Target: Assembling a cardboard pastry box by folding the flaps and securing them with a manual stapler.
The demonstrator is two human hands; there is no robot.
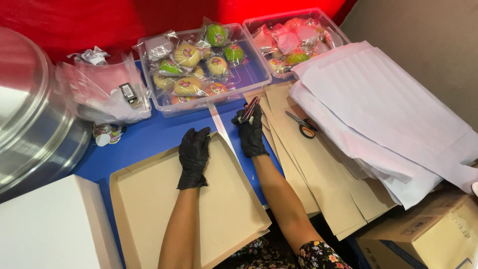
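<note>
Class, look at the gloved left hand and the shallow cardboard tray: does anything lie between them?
Nothing visible does. The left hand rests flat on the inside of the cardboard tray, near its far edge. The right hand is beside the tray, holding a small dark tool.

Black-gloved hands: two, left hand (193, 155) and right hand (250, 132).
Shallow brown cardboard tray (149, 199): one.
Clear plastic bins: two, the nearer bin (249, 79) with wrapped round sweets, at least nine visible, mostly yellow and green; the farther bin (326, 22) with pink-wrapped pieces, count unclear.
Orange-handled scissors (302, 124): one pair.
Flat brown cardboard sheets (318, 174): one fanned stack, number unclear.
White paper sheets (388, 114): one pile, uncounted.
Large steel lid (30, 124): one.
White box (50, 229): one.
Brown carton (423, 234): one.
Plastic bag (99, 92): one.
</note>
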